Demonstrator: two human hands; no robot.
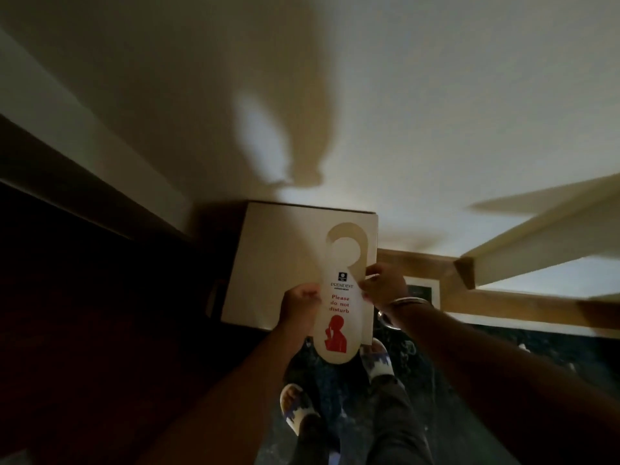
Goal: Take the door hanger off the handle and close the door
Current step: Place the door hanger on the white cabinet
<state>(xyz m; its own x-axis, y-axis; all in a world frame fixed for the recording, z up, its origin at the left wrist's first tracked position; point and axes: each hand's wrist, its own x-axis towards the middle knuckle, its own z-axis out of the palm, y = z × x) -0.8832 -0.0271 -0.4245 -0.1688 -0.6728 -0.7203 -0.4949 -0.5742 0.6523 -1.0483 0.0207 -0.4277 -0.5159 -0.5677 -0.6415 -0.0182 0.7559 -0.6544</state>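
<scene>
Door hanger (pixel 340 307) upright between both hands, hook uppermost. Pinched at left edge by left hand (pixel 299 302), at right edge by right hand (pixel 384 285). Door handle not discernible.

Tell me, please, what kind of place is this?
Probably a hotel room. Both hands hold a cream card door hanger printed with a hotel-style logo and "Please do not disturb" in red. Below are dark speckled flooring and white patterned slippers.

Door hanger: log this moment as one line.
door hanger: off handle, upright | left hand: grips left edge | right hand: grips right edge | door: not identifiable
</scene>
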